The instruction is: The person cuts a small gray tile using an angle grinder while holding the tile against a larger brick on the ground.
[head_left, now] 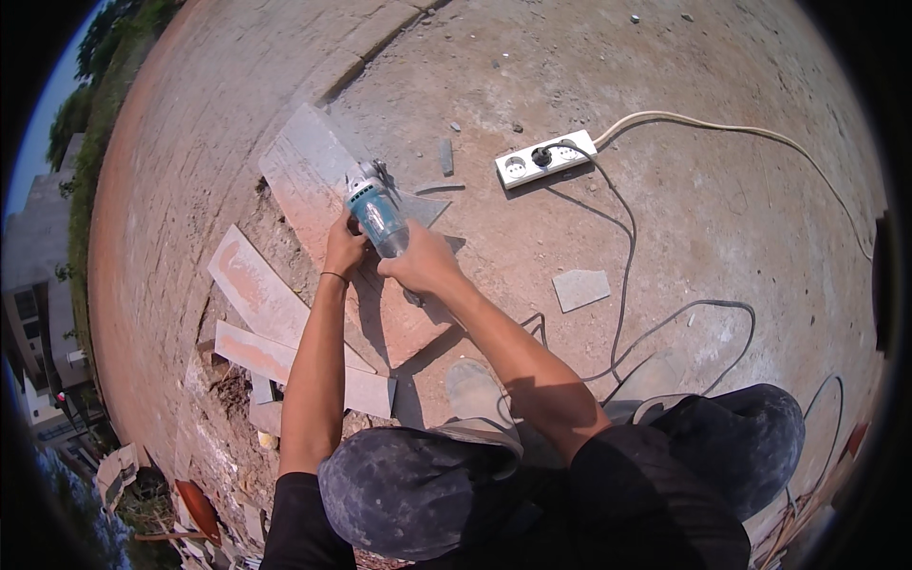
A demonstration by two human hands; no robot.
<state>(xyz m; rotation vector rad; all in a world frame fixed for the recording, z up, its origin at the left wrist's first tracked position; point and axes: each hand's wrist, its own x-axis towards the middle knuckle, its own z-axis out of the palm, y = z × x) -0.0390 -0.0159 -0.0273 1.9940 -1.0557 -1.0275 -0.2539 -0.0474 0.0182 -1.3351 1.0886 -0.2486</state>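
Note:
A teal angle grinder [382, 220] is held in both my hands over a dusty tile [313, 180] on the ground. My left hand [346, 245] grips its left side near the head, fingers closed and partly hidden. Around the rear of the body my right hand [425, 260] is wrapped. The grinder's metal head sits at the tile's right edge, amid pale dust; its disc is hard to make out. Next to the head lies a pointed tile offcut [418, 206]. Beneath my hands the reddish tile stretches toward my feet.
A white power strip [546, 160] with a black plug lies to the right, its pale cable [722, 123] running off right. The grinder's dark cord [627, 256] loops near my shoe [472, 388]. Cut tile strips [255, 285] lie at left; a loose tile piece [581, 289] at right.

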